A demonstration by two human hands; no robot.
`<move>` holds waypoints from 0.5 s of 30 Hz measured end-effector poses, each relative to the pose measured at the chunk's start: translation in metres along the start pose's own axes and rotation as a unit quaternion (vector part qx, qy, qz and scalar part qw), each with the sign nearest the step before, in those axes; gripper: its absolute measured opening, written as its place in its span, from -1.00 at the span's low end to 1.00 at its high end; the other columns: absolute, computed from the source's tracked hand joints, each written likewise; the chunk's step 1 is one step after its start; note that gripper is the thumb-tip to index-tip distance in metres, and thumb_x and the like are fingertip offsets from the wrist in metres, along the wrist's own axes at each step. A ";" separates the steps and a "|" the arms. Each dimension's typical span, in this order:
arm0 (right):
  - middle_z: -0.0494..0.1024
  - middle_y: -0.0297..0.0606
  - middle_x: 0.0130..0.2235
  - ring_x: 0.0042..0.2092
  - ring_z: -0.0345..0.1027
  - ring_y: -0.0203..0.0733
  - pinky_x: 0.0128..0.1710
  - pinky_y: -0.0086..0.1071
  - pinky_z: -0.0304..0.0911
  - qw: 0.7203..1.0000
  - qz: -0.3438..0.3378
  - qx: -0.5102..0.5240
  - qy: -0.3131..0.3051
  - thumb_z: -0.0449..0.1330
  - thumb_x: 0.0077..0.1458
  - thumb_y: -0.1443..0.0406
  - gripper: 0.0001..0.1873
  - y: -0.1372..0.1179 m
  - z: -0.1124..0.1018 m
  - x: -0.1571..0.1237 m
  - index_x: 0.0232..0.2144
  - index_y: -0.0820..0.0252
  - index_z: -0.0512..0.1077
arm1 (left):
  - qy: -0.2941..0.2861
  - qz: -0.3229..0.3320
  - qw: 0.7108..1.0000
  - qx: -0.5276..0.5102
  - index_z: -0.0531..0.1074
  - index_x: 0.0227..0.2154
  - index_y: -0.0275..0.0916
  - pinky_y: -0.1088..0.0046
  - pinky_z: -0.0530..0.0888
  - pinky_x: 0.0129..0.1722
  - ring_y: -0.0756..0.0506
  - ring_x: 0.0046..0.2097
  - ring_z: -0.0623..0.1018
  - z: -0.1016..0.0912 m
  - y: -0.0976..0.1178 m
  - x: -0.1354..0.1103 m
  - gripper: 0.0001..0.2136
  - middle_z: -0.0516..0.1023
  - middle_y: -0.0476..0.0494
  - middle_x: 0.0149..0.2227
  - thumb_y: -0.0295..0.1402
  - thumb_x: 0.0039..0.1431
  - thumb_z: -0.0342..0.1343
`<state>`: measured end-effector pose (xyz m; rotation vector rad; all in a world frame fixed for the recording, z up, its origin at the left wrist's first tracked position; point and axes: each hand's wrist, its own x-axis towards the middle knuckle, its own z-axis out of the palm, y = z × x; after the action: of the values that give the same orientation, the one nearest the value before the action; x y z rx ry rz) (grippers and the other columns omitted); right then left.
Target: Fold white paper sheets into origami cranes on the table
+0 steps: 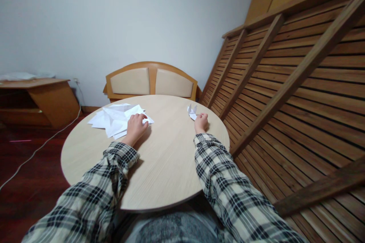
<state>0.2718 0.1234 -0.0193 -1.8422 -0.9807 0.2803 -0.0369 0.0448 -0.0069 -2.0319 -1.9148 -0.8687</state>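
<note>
A small white origami figure with pointed flaps standing up is near the right side of the round table. My right hand is closed, its fingers pinching the figure's near end. Toward the left of the tabletop lies a loose pile of white paper sheets, some creased and overlapping. My left hand rests at the pile's right edge, fingers curved and thumb apart from them. Nothing shows between its fingers, and the palm is hidden.
Behind the table stands a wooden headboard with two pale panels, close to the wall. Slatted wooden panels lean along the right side. At far left is a wooden desk, with a white cable running across the dark red floor.
</note>
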 end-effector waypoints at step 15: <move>0.56 -0.10 -0.07 -0.08 0.42 -0.03 -0.15 -0.28 0.22 0.997 0.007 0.079 0.027 -0.05 0.19 0.32 -0.70 0.009 0.006 0.009 -0.10 0.12 0.40 | -0.102 -0.008 0.992 0.076 0.46 0.02 -0.30 0.04 0.35 0.04 -0.40 0.09 0.44 -0.004 -0.051 -0.003 -0.58 0.50 -0.40 0.08 -0.29 0.11 0.01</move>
<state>0.2789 0.1329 -0.0282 -1.7046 -0.8851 0.3065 -0.0871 0.0469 -0.0167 -2.0846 -2.0354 -0.5168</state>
